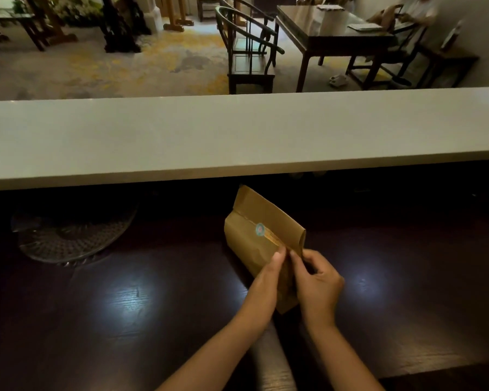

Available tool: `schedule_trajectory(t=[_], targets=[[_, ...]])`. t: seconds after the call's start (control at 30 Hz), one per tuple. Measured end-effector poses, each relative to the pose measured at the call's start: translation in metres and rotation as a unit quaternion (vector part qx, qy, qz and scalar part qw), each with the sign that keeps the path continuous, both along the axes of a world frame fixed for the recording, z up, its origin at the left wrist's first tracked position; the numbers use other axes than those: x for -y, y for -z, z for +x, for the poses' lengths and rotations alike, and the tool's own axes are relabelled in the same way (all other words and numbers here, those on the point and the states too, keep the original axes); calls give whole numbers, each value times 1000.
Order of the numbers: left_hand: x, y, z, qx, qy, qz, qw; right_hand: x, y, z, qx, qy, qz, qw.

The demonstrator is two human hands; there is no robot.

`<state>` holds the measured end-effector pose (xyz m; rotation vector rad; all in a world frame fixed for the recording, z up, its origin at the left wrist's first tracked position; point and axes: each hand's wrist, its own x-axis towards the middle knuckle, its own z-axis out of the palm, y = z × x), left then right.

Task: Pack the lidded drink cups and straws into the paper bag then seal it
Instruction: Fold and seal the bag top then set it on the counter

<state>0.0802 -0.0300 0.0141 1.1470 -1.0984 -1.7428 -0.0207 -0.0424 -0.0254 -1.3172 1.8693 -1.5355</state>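
Brown paper bag (254, 235) stands on the dark counter (124, 306), top folded over, a round sticker (259, 229) on the fold. My left hand (268, 275) and right hand (316, 280) pinch its near edge, seemingly the fold's end.

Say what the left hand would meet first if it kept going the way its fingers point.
The left hand points up and away, fingertips already at the paper bag near its folded top. Going on, it would press into the bag, probably just below the round sticker; depth is uncertain.
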Motion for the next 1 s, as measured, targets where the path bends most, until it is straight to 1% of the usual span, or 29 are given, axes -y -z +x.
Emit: schedule_trajectory(t=[0.13,0.27,0.37,0.47,0.53,0.6,0.7,0.73,0.77,0.8,0.87,0.93,0.97,1.0], targets=[[-13,9,28,-39,-35,-21,998,-6,-6,20,-32,-46,5,998],[-14,19,57,-30,-101,-38,994,-15,-13,42,-57,-154,19,986],[-15,26,76,43,-125,-87,987,-20,-18,54,-56,-256,44,964],[-18,32,89,87,-174,-125,973,-22,-19,63,7,-327,82,941],[-19,35,96,97,-205,-124,966,-21,-17,68,35,-348,97,932],[-19,39,102,122,-231,-129,956,-19,-12,72,43,-373,108,921],[-16,45,114,157,-268,-125,942,-15,-3,75,31,-437,121,891],[-14,47,119,160,-275,-121,940,-12,1,74,18,-444,118,888],[-12,48,123,164,-278,-117,939,-7,3,72,11,-437,109,893],[-10,48,127,169,-279,-115,938,1,5,68,16,-411,97,906],[-5,50,137,178,-281,-113,936,23,7,56,49,-323,73,942],[2,50,147,180,-282,-107,936,50,5,39,50,-233,47,970],[5,49,152,180,-278,-102,938,63,3,30,34,-208,42,977],[10,47,156,181,-268,-98,941,75,2,23,21,-205,47,977]])
